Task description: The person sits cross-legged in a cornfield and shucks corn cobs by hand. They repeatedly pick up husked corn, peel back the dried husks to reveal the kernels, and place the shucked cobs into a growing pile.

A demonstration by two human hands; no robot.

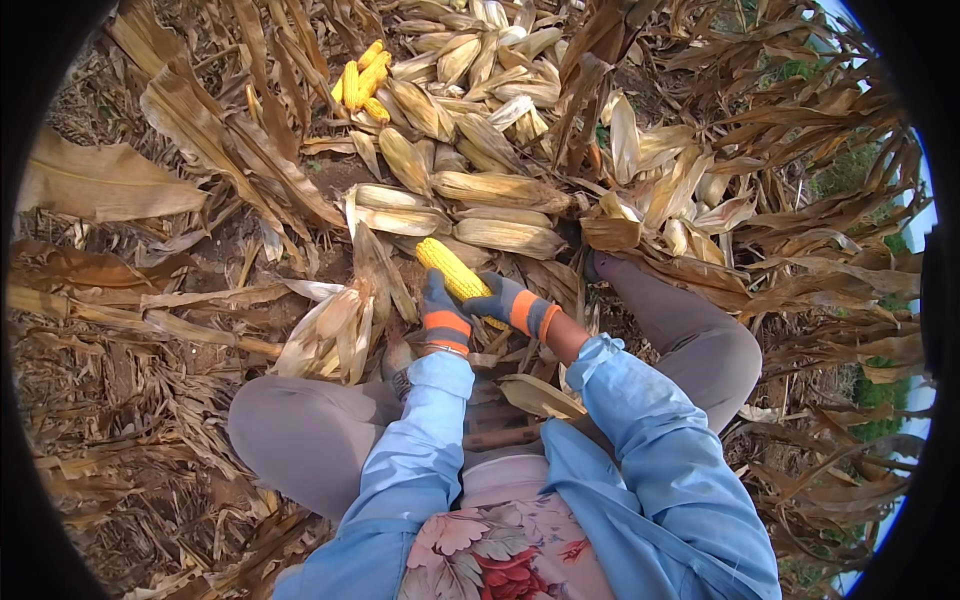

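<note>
Between my gloved hands is a bare yellow corn cob (452,268), tilted with its upper end to the left. My left hand (444,311), in a grey and orange glove, grips its left side. My right hand (510,301), gloved alike, closes on the cob's lower right part. Just beyond the cob lie several ears of corn in dry husks (502,191). Empty opened husks (334,330) lie to the left of my left hand. Farther off at the upper left, a small heap of husked yellow cobs (364,79) rests beside the pile of unhusked ears.
Dry corn stalks and leaves (217,142) stand and lean at the left, and more (810,270) at the right. Loose pale husks (675,195) are heaped beyond my right foot. My bent legs (697,345) flank the work area. A husk-covered ear (540,396) lies near my lap.
</note>
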